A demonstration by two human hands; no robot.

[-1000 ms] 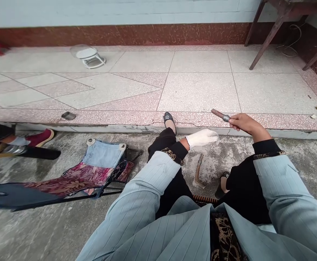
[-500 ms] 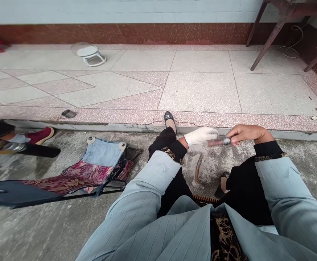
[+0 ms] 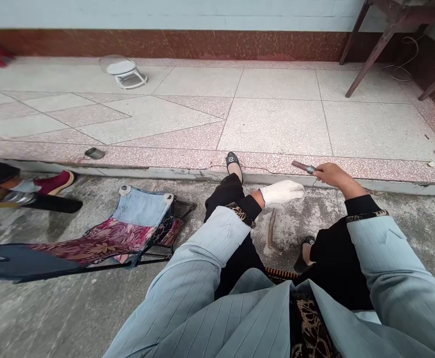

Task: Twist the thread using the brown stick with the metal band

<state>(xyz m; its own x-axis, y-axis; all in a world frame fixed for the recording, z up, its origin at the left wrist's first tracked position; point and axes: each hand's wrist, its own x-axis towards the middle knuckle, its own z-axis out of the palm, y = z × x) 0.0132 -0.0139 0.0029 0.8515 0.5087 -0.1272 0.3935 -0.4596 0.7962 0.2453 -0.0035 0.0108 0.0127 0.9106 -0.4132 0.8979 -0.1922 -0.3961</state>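
My left hand (image 3: 282, 192) wears a white knitted glove, its fingers pressed together. I cannot make out what is in them, if anything. My bare right hand (image 3: 331, 175) is closed around one end of a short wooden stick (image 3: 298, 165) with silvery wire (image 3: 310, 169) wound round it near my fingers. The stick's free end points left and slightly up, above the step's edge. Some space separates the stick from the glove. On the concrete below my left hand, between my feet, lies a bent wooden stick (image 3: 271, 231), its upper end close to the glove in view.
A low folding chair (image 3: 139, 209) with floral fabric stands at left. Beyond it are another person's red shoe (image 3: 56, 184) and a dark tube-like object (image 3: 56, 203). A raised tiled step (image 3: 277, 124) runs ahead, bearing a small white stool (image 3: 126, 74), a dark cup-like object (image 3: 94, 153) and a wooden table's leg (image 3: 370, 62).
My right hand has raised the wire-wrapped stick up and away from the glove, and its free end now tilts upward. My left hand has shifted slightly right and down.
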